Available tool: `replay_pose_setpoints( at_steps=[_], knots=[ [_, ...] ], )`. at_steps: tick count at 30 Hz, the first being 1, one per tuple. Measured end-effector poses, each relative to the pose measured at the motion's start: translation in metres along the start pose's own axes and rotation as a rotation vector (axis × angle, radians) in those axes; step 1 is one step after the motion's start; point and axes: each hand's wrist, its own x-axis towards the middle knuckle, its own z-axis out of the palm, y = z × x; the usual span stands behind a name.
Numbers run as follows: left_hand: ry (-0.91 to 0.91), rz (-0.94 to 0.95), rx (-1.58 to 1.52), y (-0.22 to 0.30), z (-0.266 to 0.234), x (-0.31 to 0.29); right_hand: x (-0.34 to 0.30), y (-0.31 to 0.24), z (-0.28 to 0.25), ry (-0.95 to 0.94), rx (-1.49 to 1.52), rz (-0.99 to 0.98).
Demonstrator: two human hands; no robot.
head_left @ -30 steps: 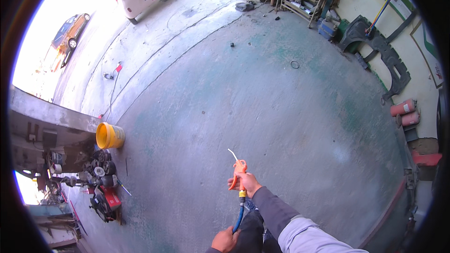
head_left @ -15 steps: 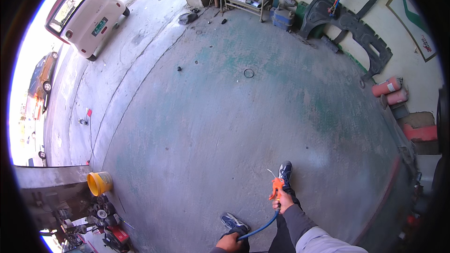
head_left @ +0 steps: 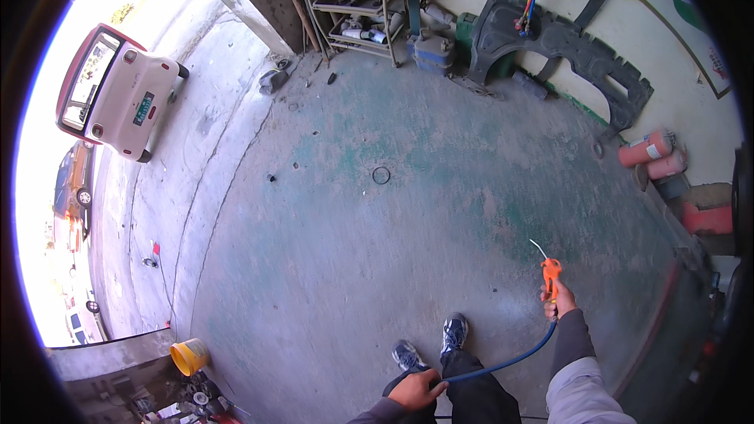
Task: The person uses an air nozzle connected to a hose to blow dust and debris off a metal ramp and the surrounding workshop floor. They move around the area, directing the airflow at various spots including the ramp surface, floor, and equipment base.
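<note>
An orange air blow gun (head_left: 551, 273) with a thin bent metal nozzle is in my right hand (head_left: 562, 300), its fingers wrapped round the handle. The nozzle points up and a little left, above the floor. From the bottom of the gun a blue hose (head_left: 506, 363) curves down and left across my legs. My left hand (head_left: 416, 389) is closed round that hose in front of my body. Past the left hand the hose is mostly hidden. My shoes (head_left: 454, 333) stand on the floor between the two hands.
A yellow bucket (head_left: 188, 356) lies tipped near machine parts at lower left. A black ring (head_left: 381, 176) is on the worn floor (head_left: 330, 267). Along the far wall are a metal rack (head_left: 349, 8), a blue container (head_left: 432, 53), a black plastic panel (head_left: 561, 51) and red cylinders (head_left: 648, 149). Cars (head_left: 118, 98) stand outside.
My right hand has carried the blow gun to the right, further from my left hand, and the hose is stretched longer between them. My feet have come closer together, and the view has shifted.
</note>
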Motion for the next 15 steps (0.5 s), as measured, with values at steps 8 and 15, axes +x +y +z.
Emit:
replay_pose_setpoints(
  at_steps=[8,15],
  knots=[
    [0.188,-0.036,-0.091,0.008,-0.112,0.022,0.052,-0.103,0.176,-0.125,-0.166,0.007],
    [0.092,-0.320,-0.294,-0.064,-0.228,0.027,0.108,-0.112,0.332,0.030,0.168,0.046]
  ],
)
